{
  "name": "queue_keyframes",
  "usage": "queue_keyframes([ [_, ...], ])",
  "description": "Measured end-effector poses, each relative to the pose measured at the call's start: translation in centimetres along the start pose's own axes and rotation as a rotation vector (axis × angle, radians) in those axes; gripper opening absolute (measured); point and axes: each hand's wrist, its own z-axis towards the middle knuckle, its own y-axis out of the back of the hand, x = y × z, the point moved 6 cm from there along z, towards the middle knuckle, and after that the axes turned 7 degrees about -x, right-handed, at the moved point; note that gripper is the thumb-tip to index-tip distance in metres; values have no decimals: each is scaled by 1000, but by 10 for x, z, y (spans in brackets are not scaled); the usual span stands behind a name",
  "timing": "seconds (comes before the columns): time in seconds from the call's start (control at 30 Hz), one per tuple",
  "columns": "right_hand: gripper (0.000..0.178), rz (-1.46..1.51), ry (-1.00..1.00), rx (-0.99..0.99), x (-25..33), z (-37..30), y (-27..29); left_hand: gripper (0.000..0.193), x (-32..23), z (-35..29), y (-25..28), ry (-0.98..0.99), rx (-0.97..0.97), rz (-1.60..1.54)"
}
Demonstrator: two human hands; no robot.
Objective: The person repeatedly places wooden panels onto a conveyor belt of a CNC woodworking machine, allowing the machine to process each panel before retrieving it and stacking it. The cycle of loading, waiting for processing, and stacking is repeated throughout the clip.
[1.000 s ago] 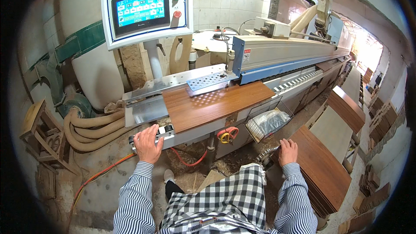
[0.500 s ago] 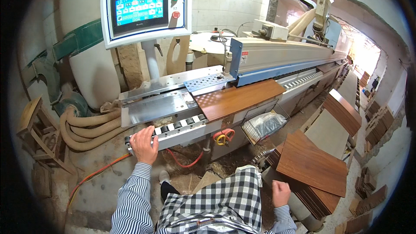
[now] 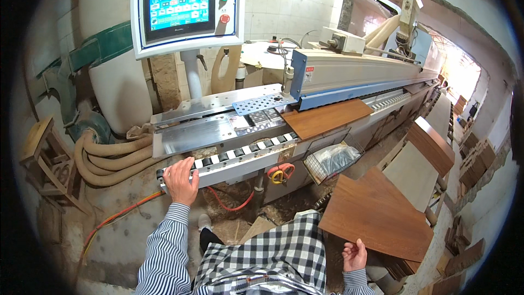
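Observation:
My left hand (image 3: pixel 182 181) lies over the near left end of the machine's roller rail (image 3: pixel 210 172), fingers stretched out across it. At the lower right, my right hand (image 3: pixel 355 254) is closed at the near edge of a brown wood-grain board (image 3: pixel 376 216). Its fingers curl at that edge, and some are hidden. This board lies askew on top of a stack of similar boards (image 3: pixel 401 266). Another brown board (image 3: pixel 327 118) sits on the machine, partly under the blue-edged beam (image 3: pixel 349 86), beyond the rollers.
A control panel (image 3: pixel 185 13) with a lit screen stands at the back left. Ribbed hoses (image 3: pixel 117 166) and a wooden stool (image 3: pixel 52 155) are at the left. A wire basket (image 3: pixel 333 161) hangs on the machine's front. More boards (image 3: pixel 428 145) are stacked at the right.
The board on the machine has travelled right along the beam, uncovering more rollers. My right hand has come to the top board's edge, and that board has shifted left. My left hand stays put.

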Motion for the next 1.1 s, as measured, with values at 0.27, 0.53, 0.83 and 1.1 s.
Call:
queue_keyframes([
  [0.27, 36, 280, 107, -51, 45, 37, 62, 39, 2, -1, 4, 8, 8, -10],
  [0.53, 25, 293, 52, 157, 41, 12, 61, 47, -2, 3, 15, 54, 218, -144],
  [0.83, 18, 162, -227, 651, -19, -63, -133, 70, -93, -25, 95, -132, 498, -589],
  [1.1, 21, 5, -546, 922, -104, -127, -283, 57, -13, -49, 126, 44, 265, -205],
])
